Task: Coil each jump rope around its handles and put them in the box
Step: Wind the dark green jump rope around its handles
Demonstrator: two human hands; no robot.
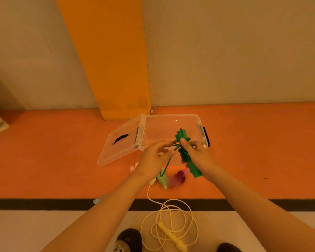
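The clear rectangular plastic box [171, 116] looks smooth and glossy, with a faint highlight on its far wall. Its clear plastic lid [115, 151], lying just left of the box, has the same see-through sheen. The black clip [206, 136] on the box's right end looks like duller plastic. Just in front of the box, the dark green jump rope [194, 169] has smooth moulded plastic handles and a slick cord. Farther in front, the pale yellow jump rope [171, 235] looks matt. The orange floor [262, 142] beneath the box is matt.

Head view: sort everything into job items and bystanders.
Job: green jump rope, held by left hand and right hand; yellow jump rope, loose on floor; pink coiled rope; clear box, open.
Lying about: patterned slipper; orange pillar; dark floor speck.
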